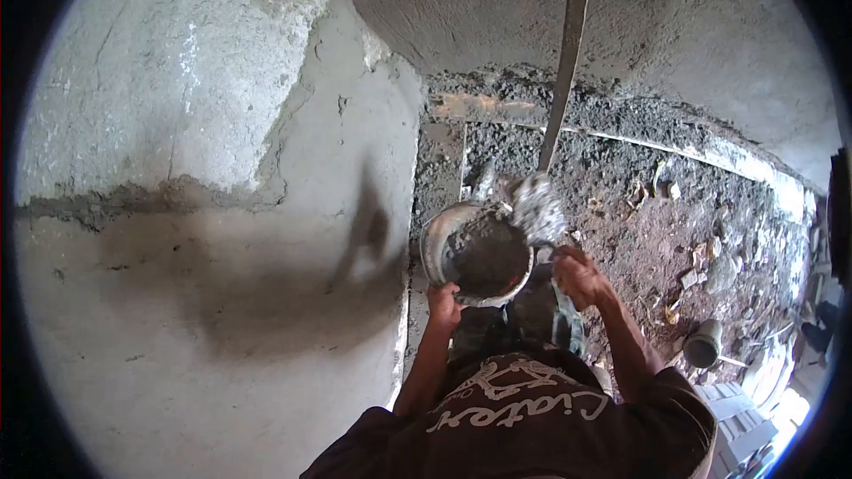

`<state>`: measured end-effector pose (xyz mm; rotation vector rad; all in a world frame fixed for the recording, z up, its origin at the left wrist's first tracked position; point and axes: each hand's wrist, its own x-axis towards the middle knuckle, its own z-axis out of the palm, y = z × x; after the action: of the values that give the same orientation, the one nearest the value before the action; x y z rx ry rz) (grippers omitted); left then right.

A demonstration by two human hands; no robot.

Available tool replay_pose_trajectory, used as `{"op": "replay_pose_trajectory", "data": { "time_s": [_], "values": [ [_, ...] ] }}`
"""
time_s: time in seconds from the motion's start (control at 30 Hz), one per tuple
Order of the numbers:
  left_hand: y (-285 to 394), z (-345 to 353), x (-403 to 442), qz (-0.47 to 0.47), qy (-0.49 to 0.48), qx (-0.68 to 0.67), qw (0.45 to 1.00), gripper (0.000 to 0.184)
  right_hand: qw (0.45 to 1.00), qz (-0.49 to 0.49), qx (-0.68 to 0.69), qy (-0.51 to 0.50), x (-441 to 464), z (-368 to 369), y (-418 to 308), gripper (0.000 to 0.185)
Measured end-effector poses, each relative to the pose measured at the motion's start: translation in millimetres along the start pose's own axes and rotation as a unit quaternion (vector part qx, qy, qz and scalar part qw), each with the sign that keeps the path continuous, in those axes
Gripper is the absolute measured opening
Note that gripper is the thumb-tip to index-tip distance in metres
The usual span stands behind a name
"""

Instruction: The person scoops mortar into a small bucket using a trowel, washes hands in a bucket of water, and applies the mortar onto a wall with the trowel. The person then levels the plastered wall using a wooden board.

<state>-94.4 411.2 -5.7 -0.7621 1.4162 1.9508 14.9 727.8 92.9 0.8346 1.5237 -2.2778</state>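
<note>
My left hand (pixel 444 304) is closed on the near left rim of a round bowl (pixel 431 244), which holds grey wet mortar (pixel 486 255). To the right of the bowl, my right hand (pixel 579 278) is closed round the handle of a trowel (pixel 538 209). The trowel's blade, coated with mortar, is over the bowl's far right edge. The handle itself is mostly hidden by my fingers.
A plastered wall (pixel 293 302) stands at the left. A long strip (pixel 568 53) rises beyond the bowl. Rubble (pixel 639 222) covers the ground at the right, with a small bucket (pixel 703 346) and stacked blocks (pixel 737 421) nearer me.
</note>
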Motion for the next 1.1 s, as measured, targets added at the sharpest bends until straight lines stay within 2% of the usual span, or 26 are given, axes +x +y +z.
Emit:
{"op": "replay_pose_trajectory", "data": {
  "time_s": [0.07,0.13,0.2,0.23,0.27,0.33,0.37,0.4,0.43,0.47,0.5,0.53,0.6,0.63,0.67,0.7,0.73,0.77,0.8,0.83,0.93,0.97,1.0,1.07,1.1],
  "values": [
    [-1.1,-28.8,11.2,-0.032,0.051,-0.056,0.997,0.041,0.998,-0.029,0.029,0.040,-1.8,-5.5,3.1,0.032],
    [21.3,-38.0,-0.9,-0.064,0.081,-0.010,0.995,0.045,0.945,-0.060,0.171,0.271,-8.6,0.7,-19.3,0.030],
    [28.0,-68.6,-8.3,0.119,-0.017,0.133,0.984,0.029,0.929,-0.169,0.171,0.280,-9.0,-13.1,-29.8,0.027],
    [52.9,-62.3,-13.5,-0.040,0.080,0.061,0.994,0.049,0.908,-0.202,0.154,0.332,-7.1,-15.5,-38.1,0.025],
    [54.3,-78.2,-6.3,-0.041,0.081,0.062,0.994,0.049,0.883,-0.235,0.135,0.382,-0.8,-18.5,-43.5,0.024],
    [46.1,-119.6,0.3,-0.048,0.173,0.091,0.980,0.046,0.825,-0.263,0.095,0.491,21.1,-36.3,-41.6,0.022],
    [50.6,-123.6,-4.1,-0.012,0.165,0.061,0.984,0.045,0.740,-0.295,0.092,0.598,44.4,-36.4,-44.2,0.021],
    [41.1,-149.1,1.6,-0.012,0.166,0.059,0.984,0.045,0.701,-0.281,0.050,0.654,61.9,-42.5,-45.3,0.020],
    [25.8,-189.2,9.9,-0.012,0.161,0.051,0.986,0.045,0.596,-0.294,-0.165,0.729,91.5,-68.6,-18.1,0.017],
    [21.2,-212.7,20.9,-0.009,0.155,0.043,0.987,0.046,0.454,-0.290,-0.368,0.758,126.6,-89.3,8.0,0.015],
    [33.2,-201.5,10.7,0.009,0.169,0.048,0.984,0.046,0.404,-0.144,-0.388,0.816,159.8,-74.8,2.6,0.015],
    [49.5,-182.5,-10.0,0.030,0.184,0.053,0.981,0.046,0.164,0.068,-0.577,0.797,208.7,-61.4,-0.8,0.013],
    [68.4,-161.2,-19.5,0.041,0.202,0.005,0.978,0.043,0.169,0.140,-0.629,0.746,363.2,-61.8,48.7,0.019],
    [78.7,-151.8,-14.3,0.047,0.203,0.003,0.978,0.043,0.442,0.076,-0.609,0.654,390.5,24.6,-22.0,0.013],
    [83.7,-144.7,-15.5,0.018,0.208,0.014,0.978,0.042,0.694,0.045,-0.465,0.548,414.1,117.0,-99.8,0.010],
    [82.0,-138.6,-22.9,-0.020,0.216,0.026,0.976,0.041,0.603,-0.311,-0.387,0.625,555.4,145.7,-20.5,0.011],
    [79.6,-125.2,-27.8,-0.034,0.225,0.028,0.973,0.041,0.678,-0.446,-0.242,0.532,620.2,214.1,-11.3,0.019],
    [83.9,-103.8,-21.0,-0.024,0.251,-0.020,0.967,0.040,0.847,-0.412,-0.034,0.333,546.7,266.1,-88.9,0.016],
    [88.9,-89.9,-15.9,-0.009,0.274,-0.068,0.959,0.039,0.874,-0.411,-0.016,0.259,481.9,296.9,-132.9,0.015],
    [84.6,-95.7,-16.3,-0.018,0.280,-0.066,0.957,0.039,0.869,-0.429,-0.068,0.238,436.6,313.7,-152.7,0.016],
    [60.8,-107.9,1.0,-0.042,0.246,-0.111,0.962,0.036,0.886,-0.396,-0.190,0.147,331.0,301.5,-137.9,0.024],
    [59.8,-98.8,7.4,-0.046,0.221,-0.118,0.967,0.035,0.894,-0.359,-0.259,0.078,298.1,276.3,-123.4,0.025],
    [65.4,-80.7,11.8,-0.049,0.195,-0.127,0.971,0.033,0.916,-0.195,-0.348,-0.048,264.5,243.5,-119.4,0.028],
    [75.1,-46.7,15.1,-0.061,0.233,-0.035,0.970,0.030,0.768,-0.321,-0.550,-0.070,227.7,175.5,-60.0,0.028],
    [69.5,-39.7,23.0,-0.047,0.198,-0.044,0.978,0.032,0.712,-0.250,-0.643,-0.126,213.5,145.2,-48.5,0.027]
  ]
}}
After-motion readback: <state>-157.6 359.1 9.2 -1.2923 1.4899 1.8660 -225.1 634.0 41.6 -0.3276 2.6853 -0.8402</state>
